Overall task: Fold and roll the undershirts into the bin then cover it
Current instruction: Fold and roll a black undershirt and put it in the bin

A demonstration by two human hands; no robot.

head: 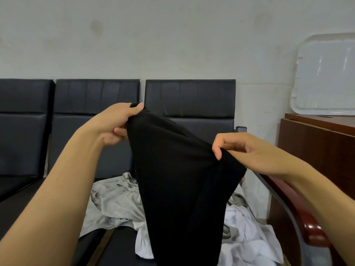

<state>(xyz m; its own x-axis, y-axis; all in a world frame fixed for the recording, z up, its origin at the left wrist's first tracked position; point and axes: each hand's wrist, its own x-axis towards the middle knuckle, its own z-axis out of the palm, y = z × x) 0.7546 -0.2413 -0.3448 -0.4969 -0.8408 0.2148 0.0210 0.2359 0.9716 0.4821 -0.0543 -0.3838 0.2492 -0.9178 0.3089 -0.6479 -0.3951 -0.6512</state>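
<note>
A black undershirt (180, 181) hangs in the air in front of me, held up by both hands. My left hand (117, 125) pinches its upper left corner, higher up. Its right edge is gripped lower down by my right hand (244, 148), between thumb and fingers. Below it, a crumpled grey undershirt (115, 202) and white undershirts (247, 233) lie in a heap on the black seat (119, 244). A translucent white bin lid (324, 73) leans against the wall at the right. No bin is in view.
A row of black padded chairs (96, 104) runs along the pale wall. A reddish-brown wooden cabinet (322, 146) stands at the right, under the lid. A curved wooden armrest (294, 210) with a grey metal frame borders the seat's right side.
</note>
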